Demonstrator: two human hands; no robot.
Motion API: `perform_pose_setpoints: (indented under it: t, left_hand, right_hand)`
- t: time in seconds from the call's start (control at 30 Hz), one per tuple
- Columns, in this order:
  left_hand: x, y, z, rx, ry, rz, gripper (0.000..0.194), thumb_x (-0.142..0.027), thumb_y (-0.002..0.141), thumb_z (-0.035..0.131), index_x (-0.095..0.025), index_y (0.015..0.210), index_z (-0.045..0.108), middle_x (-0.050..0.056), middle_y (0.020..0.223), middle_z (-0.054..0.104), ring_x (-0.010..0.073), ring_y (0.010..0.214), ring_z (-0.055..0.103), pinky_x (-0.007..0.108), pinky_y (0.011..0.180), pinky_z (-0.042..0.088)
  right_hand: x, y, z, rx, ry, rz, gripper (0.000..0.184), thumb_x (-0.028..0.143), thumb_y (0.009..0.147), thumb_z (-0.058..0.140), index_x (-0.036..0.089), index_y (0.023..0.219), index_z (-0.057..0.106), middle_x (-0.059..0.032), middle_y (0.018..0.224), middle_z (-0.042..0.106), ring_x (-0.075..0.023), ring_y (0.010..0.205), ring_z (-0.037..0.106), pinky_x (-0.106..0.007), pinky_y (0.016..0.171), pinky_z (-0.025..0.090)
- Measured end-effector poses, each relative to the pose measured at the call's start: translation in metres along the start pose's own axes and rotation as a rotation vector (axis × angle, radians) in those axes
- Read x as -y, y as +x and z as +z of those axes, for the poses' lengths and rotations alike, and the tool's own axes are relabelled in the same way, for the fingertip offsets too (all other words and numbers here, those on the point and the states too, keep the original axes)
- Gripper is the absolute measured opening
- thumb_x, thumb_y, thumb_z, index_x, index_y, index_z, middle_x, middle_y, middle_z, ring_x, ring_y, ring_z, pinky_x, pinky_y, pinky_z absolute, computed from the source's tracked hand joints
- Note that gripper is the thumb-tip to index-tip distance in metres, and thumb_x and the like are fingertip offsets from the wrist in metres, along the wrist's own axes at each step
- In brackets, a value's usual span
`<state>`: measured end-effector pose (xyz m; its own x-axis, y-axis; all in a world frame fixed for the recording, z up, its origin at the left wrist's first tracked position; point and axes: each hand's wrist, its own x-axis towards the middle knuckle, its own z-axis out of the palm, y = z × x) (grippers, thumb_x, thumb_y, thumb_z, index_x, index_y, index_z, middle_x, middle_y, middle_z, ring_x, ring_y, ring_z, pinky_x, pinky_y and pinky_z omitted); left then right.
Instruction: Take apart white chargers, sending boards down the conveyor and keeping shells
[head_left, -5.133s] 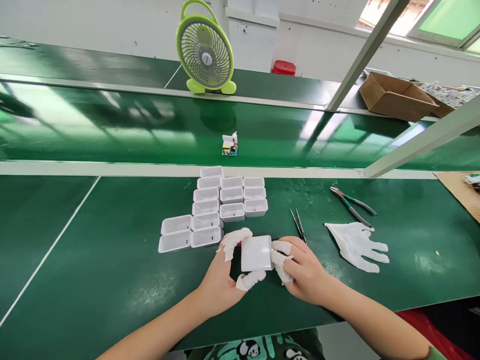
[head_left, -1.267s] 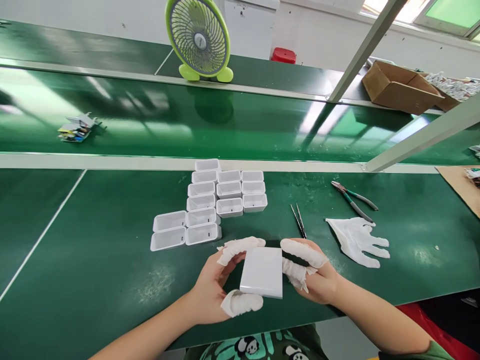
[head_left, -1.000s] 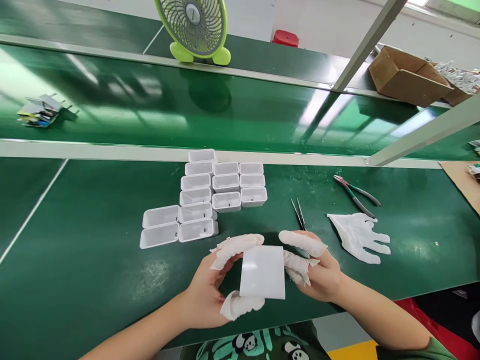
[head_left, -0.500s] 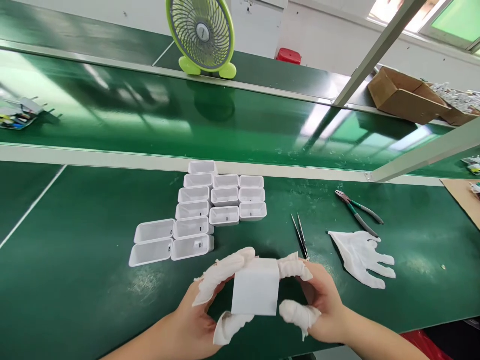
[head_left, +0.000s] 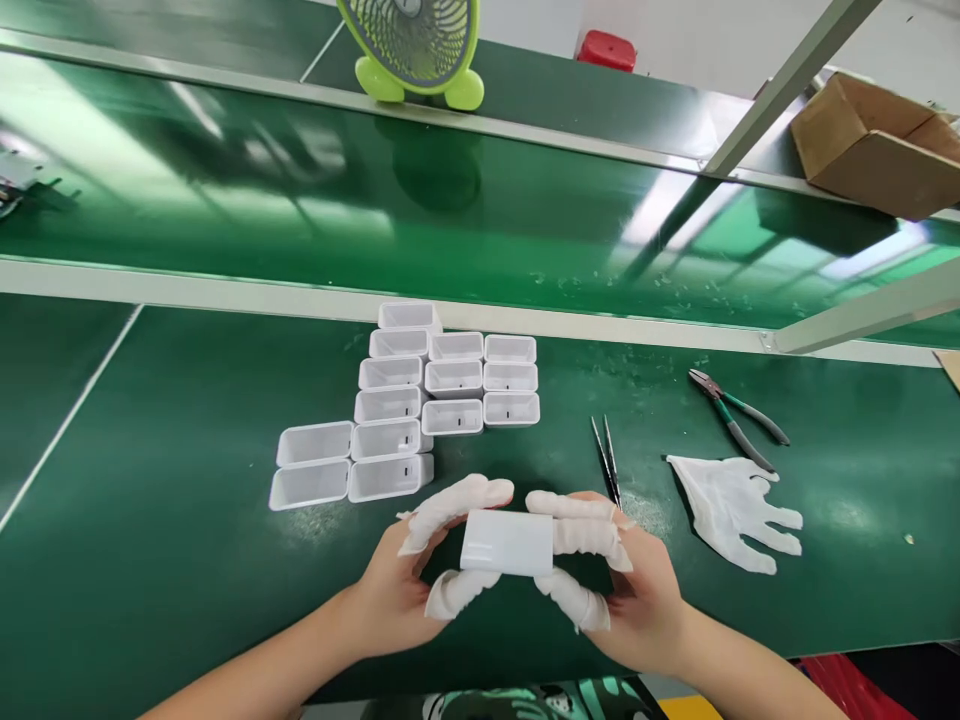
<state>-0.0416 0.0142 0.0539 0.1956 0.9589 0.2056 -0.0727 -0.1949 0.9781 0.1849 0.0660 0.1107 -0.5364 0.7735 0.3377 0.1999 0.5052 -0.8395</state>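
Note:
Between my two hands is a small white plastic box (head_left: 507, 543), its smooth closed side turned towards me. My left hand (head_left: 427, 560) grips its left end with thumb below and fingers above. From the other side, my right hand (head_left: 607, 565) pinches the right end between thumb and fingers. White cloth-like finger covers wrap the thumb and fingers of both hands. Beyond the left hand, several open white boxes (head_left: 390, 477) stand in joined rows on the green table, some with a small dark slot inside.
Right of the boxes lie metal tweezers (head_left: 609, 462). Further right are pliers (head_left: 731, 412) with green-grey handles and a white glove (head_left: 739, 512). A raised green shelf (head_left: 300, 210) runs behind, with a green fan (head_left: 420, 45) and a cardboard box (head_left: 877, 145) above it.
The held white box has been tilted, so a shorter, glossy face now shows. My right thumb has come in against its lower right corner. The camera view has dipped downward.

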Motion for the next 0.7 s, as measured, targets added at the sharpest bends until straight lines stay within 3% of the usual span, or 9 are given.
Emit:
perform_pose_setpoints:
  t: [0.1, 0.2, 0.43, 0.7]
  left_hand:
    - [0.004, 0.002, -0.004, 0.015, 0.025, 0.023, 0.059, -0.022, 0.09, 0.07, -0.029, 0.145, 0.049, 0.012, 0.137, 0.064, 0.024, 0.116, 0.068, 0.03, 0.097, 0.058]
    - [0.003, 0.004, -0.004, -0.027, 0.036, 0.053, 0.057, -0.022, 0.09, 0.07, -0.027, 0.143, 0.052, 0.011, 0.133, 0.067, 0.0214, 0.115, 0.069, 0.026, 0.098, 0.056]
    - [-0.009, 0.01, -0.003, -0.027, 0.023, 0.056, 0.049, -0.024, 0.088, 0.072, -0.027, 0.136, 0.059, 0.012, 0.127, 0.07, 0.0264, 0.116, 0.069, 0.037, 0.1, 0.056]
    - [-0.003, 0.011, -0.005, 0.002, 0.077, 0.138, 0.049, -0.023, 0.088, 0.069, -0.03, 0.136, 0.058, 0.01, 0.134, 0.066, 0.025, 0.125, 0.063, 0.037, 0.108, 0.049]
  right_hand:
    - [-0.004, -0.001, 0.001, -0.009, -0.063, -0.043, 0.038, 0.006, 0.086, 0.061, 0.022, 0.12, 0.062, -0.0115, 0.119, 0.072, -0.0208, 0.103, 0.07, -0.032, 0.088, 0.061]
    - [-0.009, 0.0, 0.003, -0.009, -0.077, -0.096, 0.04, 0.004, 0.086, 0.058, 0.021, 0.122, 0.061, -0.0124, 0.119, 0.072, -0.0211, 0.107, 0.069, -0.032, 0.088, 0.061]
    - [-0.012, 0.0, 0.004, -0.004, -0.115, -0.153, 0.036, 0.007, 0.088, 0.057, 0.02, 0.121, 0.061, -0.014, 0.117, 0.072, -0.0227, 0.106, 0.069, -0.033, 0.084, 0.063]
    - [-0.012, -0.009, 0.007, -0.065, -0.162, -0.193, 0.044, 0.008, 0.085, 0.061, 0.025, 0.126, 0.06, -0.0143, 0.121, 0.071, -0.0282, 0.107, 0.071, -0.038, 0.08, 0.066]
